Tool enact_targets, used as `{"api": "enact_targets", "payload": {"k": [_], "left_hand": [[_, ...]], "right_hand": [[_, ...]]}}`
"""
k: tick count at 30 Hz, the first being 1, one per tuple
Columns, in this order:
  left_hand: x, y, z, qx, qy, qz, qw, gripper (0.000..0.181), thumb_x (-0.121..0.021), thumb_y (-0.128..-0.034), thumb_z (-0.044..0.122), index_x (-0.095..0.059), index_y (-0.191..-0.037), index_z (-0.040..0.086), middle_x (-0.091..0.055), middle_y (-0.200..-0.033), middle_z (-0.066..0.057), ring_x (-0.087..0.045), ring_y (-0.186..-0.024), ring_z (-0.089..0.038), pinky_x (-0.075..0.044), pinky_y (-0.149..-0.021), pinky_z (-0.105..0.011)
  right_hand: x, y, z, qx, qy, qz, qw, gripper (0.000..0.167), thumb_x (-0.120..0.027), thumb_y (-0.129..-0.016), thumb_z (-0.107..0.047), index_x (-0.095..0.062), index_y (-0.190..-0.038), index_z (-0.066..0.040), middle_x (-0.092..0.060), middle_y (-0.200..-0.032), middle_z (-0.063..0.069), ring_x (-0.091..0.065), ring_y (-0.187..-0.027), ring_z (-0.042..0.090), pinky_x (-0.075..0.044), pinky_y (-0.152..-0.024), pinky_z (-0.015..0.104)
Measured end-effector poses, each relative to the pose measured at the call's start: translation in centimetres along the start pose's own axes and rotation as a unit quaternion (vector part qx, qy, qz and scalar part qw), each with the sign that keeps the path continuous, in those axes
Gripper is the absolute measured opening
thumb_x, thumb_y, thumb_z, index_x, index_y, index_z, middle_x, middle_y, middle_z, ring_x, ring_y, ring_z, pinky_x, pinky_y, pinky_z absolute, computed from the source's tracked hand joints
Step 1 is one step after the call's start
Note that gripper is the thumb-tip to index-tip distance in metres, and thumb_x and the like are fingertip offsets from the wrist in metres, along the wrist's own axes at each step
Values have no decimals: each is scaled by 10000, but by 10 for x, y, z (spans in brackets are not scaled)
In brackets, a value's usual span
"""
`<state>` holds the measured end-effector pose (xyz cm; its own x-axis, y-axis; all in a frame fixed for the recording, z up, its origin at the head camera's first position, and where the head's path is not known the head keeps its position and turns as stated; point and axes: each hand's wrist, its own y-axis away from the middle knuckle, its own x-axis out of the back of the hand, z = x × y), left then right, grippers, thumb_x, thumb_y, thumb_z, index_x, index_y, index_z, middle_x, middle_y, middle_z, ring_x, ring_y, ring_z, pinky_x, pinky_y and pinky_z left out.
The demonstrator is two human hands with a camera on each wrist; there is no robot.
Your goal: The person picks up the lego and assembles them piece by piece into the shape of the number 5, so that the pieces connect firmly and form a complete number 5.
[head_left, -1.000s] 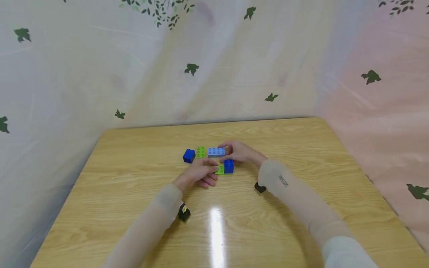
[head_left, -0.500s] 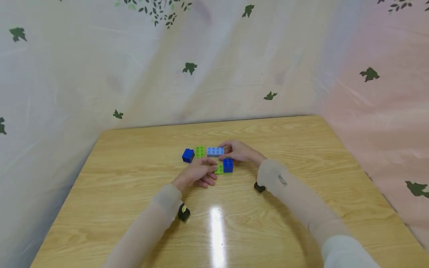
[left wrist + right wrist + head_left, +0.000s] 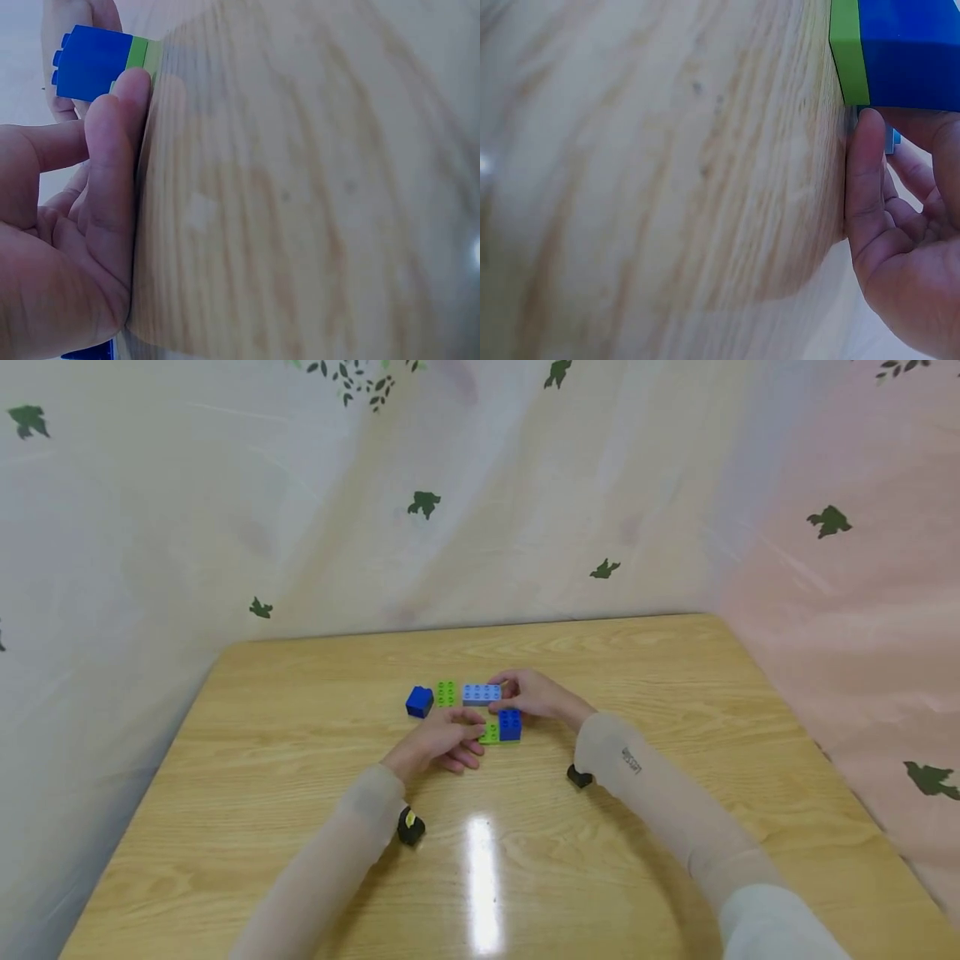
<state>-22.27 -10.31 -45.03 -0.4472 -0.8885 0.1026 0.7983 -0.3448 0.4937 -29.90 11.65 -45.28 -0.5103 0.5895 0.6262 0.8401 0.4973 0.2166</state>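
Lt-blue brick [image 3: 482,695] on bench [image 3: 315,693], just past near green brick [image 3: 490,734], is prob light n stiff imo, best held by its sides; R grip [image 3: 530,695] pinches its rt end, L grip [image 3: 438,742] at green, can't tell if grasping.

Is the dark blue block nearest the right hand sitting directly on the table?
No, the right wrist view shows a green piece between the dark blue block and the table.

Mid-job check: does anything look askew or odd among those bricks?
The leftmost dark blue brick in the head view: it sits skewed to the green brick beside it, and no studs show on its upper face, so it may be tipped.
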Motion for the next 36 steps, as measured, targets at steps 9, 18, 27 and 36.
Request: {"api": "enact_targets", "payload": {"k": [9, 18, 27, 36], "left_hand": [[8, 4, 0, -31, -122, -136, 9998, 315, -641, -1014, 237, -607, -1290, 89, -734, -961, -132, -742, -737, -215, -598, -592, -296], [16, 6, 2, 35, -138, 57, 9999, 322, -645, -1013, 227, -629, -1305, 91, -731, -952, -131, -728, -703, -207, -590, -571, -299], [27, 11, 12, -437, -541, 312, 9971, 349, -621, -1029, 197, -587, -1348, 61, -726, -983, -158, -711, -701, -230, -587, -595, -299], [37, 23, 23, -773, -581, 227, 9951, 473, -615, -1030, 193, -449, -1455, 69, -612, -1211, -234, -692, -831, -274, -589, -676, -344]], "right_hand": [[1, 1, -3, -34, -69, -109, 9999, 514, -752, -944, -305, -589, -1390, -109, -628, -979, 73, -594, -776, 191, -509, -656, 283], [0, 2, -3, -46, -210, -132, 9997, 502, -731, -963, -269, -577, -1402, -81, -616, -1004, 96, -621, -850, 213, -571, -698, 300], [2, 2, -6, -50, -221, -66, 9997, 500, -746, -950, -276, -586, -1389, -98, -635, -1022, 103, -638, -806, 209, -573, -676, 309], [24, 21, -20, 87, -462, -360, 9982, 565, -728, -962, -285, -522, -1446, -80, -614, -1123, 144, -671, -882, 284, -611, -727, 379]]}}
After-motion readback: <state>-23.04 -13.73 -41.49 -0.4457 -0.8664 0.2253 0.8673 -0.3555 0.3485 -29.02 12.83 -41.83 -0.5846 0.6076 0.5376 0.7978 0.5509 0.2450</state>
